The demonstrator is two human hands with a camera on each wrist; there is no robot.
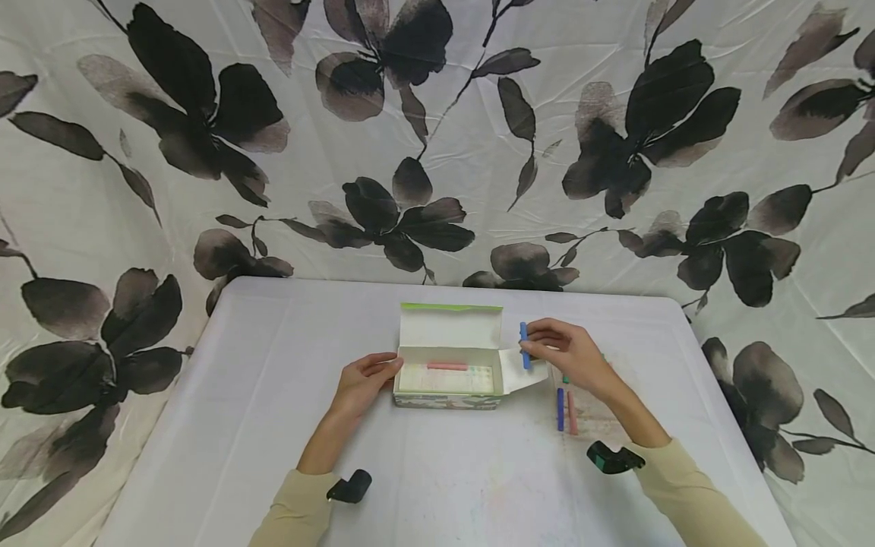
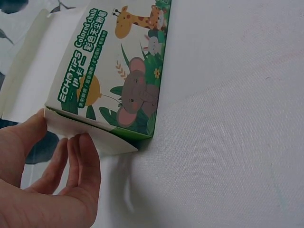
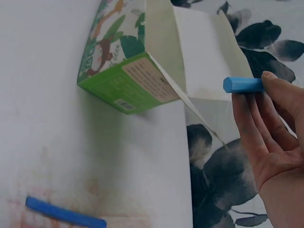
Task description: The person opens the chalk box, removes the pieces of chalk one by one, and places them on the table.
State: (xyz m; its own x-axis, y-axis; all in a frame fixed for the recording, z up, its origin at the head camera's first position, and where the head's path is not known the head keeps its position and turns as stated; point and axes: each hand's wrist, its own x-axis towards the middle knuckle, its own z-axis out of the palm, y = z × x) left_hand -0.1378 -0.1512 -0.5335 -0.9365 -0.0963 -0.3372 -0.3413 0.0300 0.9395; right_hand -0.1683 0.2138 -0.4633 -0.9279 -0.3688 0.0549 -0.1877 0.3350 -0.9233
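Observation:
An open cardboard box of colored chalk (image 1: 447, 403), printed with animals, stands on the table with its lid raised. Inside it a pink chalk stick (image 1: 447, 366) shows. My left hand (image 1: 362, 385) holds the box at its left end; in the left wrist view the thumb and fingers pinch the white end flap (image 2: 90, 135). Beyond the box's right end, my right hand (image 1: 570, 355) pinches a light blue chalk stick (image 1: 525, 346) between thumb and fingertips. That stick is above the right side flap (image 1: 536, 374), seen also as light blue chalk (image 3: 242, 85) in the right wrist view.
Right of the box, a dark blue chalk stick (image 1: 560, 410) and a pink one (image 1: 572, 414) lie side by side on the white table (image 1: 273, 365). A green piece (image 1: 565, 379) is partly hidden by the right hand. Chalk smudges mark the cloth there. Floral fabric hangs behind.

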